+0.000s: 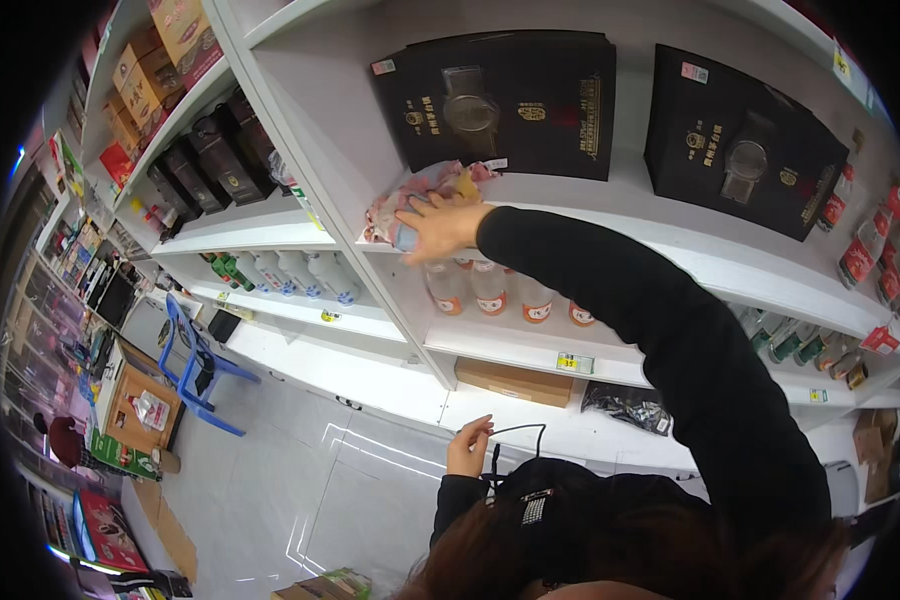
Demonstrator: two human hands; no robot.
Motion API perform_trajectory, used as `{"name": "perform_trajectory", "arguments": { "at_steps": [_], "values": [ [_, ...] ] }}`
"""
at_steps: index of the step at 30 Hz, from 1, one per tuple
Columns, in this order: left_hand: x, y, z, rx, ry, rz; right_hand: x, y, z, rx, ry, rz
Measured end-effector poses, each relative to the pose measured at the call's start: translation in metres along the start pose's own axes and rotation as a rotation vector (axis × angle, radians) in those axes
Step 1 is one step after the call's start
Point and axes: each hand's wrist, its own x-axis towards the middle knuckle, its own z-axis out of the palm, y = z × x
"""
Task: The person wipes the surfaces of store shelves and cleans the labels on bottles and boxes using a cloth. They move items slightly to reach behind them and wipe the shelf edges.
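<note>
My right hand [442, 226] reaches up across the view to a white shelf board [547, 211]. Its spread fingers press on a crumpled pink patterned cloth [390, 211] at the board's left end, by the upright divider. Behind the cloth stands a large black gift box [529, 112] with gold lettering. My left hand [466, 450] is bent up low in front of my body, its fingers curled near a thin black cord [521, 428]. Whether those fingers hold the cord cannot be made out.
A second black box [746, 150] stands at the right. Clear bottles with orange labels [490, 289] line the shelf below. A brown carton [514, 381] and a black plastic-wrapped pack [626, 407] lie underneath. A blue plastic chair [187, 360] is on the tiled floor at left.
</note>
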Motion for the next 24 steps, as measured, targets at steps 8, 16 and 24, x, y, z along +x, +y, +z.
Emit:
{"name": "perform_trajectory", "arguments": {
  "at_steps": [8, 16, 24],
  "values": [
    [0.028, 0.046, -0.004, 0.05, 0.176, 0.208, -0.113, 0.048, -0.002, -0.079, -0.029, -0.039],
    [0.064, 0.196, 0.004, 0.153, 0.217, 0.624, -0.149, 0.064, -0.007, 0.007, -0.006, -0.009],
    [-0.008, 0.107, -0.021, 0.188, 0.198, 0.29, -0.043, 0.027, -0.005, -0.065, -0.047, -0.157]
  ]
}}
